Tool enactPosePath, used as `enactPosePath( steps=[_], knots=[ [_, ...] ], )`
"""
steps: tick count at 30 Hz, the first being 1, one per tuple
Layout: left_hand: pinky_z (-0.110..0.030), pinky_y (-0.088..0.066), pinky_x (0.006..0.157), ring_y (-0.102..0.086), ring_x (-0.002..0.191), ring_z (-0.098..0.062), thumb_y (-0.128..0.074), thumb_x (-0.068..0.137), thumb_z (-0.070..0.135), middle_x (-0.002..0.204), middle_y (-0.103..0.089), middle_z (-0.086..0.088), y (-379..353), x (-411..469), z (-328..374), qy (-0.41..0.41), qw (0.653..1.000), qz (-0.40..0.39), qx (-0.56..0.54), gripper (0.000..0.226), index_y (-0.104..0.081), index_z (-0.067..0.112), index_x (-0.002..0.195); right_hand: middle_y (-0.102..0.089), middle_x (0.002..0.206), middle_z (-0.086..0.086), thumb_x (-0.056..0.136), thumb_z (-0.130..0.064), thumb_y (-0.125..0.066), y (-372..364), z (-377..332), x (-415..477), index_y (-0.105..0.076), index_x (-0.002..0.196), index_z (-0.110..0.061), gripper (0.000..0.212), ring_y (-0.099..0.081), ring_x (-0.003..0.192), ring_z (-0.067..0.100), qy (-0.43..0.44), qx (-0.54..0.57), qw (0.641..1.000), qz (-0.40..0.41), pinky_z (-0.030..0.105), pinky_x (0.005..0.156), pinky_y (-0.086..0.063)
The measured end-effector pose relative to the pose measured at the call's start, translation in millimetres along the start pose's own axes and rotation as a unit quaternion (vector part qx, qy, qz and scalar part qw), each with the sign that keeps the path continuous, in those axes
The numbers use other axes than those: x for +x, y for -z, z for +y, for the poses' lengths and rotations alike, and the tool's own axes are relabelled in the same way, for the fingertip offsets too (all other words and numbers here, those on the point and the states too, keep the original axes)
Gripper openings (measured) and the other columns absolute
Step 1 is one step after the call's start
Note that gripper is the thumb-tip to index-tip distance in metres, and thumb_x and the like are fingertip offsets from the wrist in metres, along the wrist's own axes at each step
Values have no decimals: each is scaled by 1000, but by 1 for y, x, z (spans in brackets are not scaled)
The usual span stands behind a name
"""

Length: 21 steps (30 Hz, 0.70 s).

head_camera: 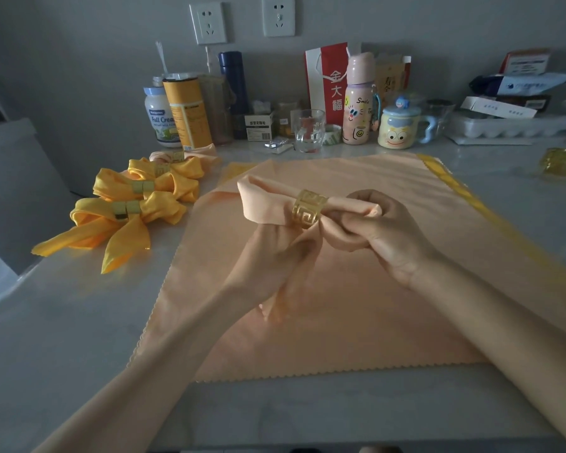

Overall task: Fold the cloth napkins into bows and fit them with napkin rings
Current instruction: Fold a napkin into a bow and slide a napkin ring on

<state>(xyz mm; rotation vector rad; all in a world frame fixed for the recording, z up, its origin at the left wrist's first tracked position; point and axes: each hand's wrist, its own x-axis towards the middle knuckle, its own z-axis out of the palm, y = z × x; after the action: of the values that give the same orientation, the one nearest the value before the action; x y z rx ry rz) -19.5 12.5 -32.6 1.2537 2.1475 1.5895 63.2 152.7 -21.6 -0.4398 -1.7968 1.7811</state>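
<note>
A peach napkin (265, 201) folded into a bow is held above the table, with a gold cut-out napkin ring (308, 207) around its middle. My left hand (275, 253) grips the napkin under the ring, and the tails hang down past it. My right hand (383, 233) pinches the bow's right loop just beside the ring. Below them a flat peach napkin (356, 305) lies spread on the table. At the left lie three yellow bows with gold rings (128, 207) and one peach bow (190, 156) behind them.
A yellow napkin's edge (455, 188) shows under the flat peach one. Jars, bottles, a glass (309, 130), a mug (399, 127) and boxes crowd the back along the wall. More gold rings (562, 165) lie at the far right. The table's front edge is near me.
</note>
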Motion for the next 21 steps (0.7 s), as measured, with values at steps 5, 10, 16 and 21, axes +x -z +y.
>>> enactPosePath(
  steps=[5,10,16,21],
  knots=[
    [-31,-51,58,-59,64,-20,-51,87,32,74,-65,-9,7,-6,-6,22,998,-24,55,20,-62,17,81,-60,68,-2,79,4,-60,5,-1,2,-60,90,-11,18,-52,55,11,-13,-47,999,4,21,42,-36],
    [-16,-42,62,-55,67,-4,-59,91,18,76,-64,1,6,-8,3,14,1000,16,-13,14,-68,9,84,-49,47,-8,77,11,-42,5,-3,4,-60,86,-7,28,-39,42,7,-9,1,999,-37,18,43,-28],
    [-41,-52,87,-64,90,-25,-59,77,56,102,-69,-14,19,-3,12,200,924,-24,-325,45,-75,16,92,-54,69,-4,64,-15,-48,4,1,5,-62,109,-2,49,-45,58,7,-35,49,995,-81,24,54,-31],
    [-26,-56,67,-68,76,-17,-64,74,53,95,-71,-13,13,-5,13,211,920,-34,-329,55,-67,9,106,-39,57,9,72,-1,-43,-3,-2,-5,-50,73,-1,7,-32,49,12,16,28,982,-184,19,45,-26]
  ],
)
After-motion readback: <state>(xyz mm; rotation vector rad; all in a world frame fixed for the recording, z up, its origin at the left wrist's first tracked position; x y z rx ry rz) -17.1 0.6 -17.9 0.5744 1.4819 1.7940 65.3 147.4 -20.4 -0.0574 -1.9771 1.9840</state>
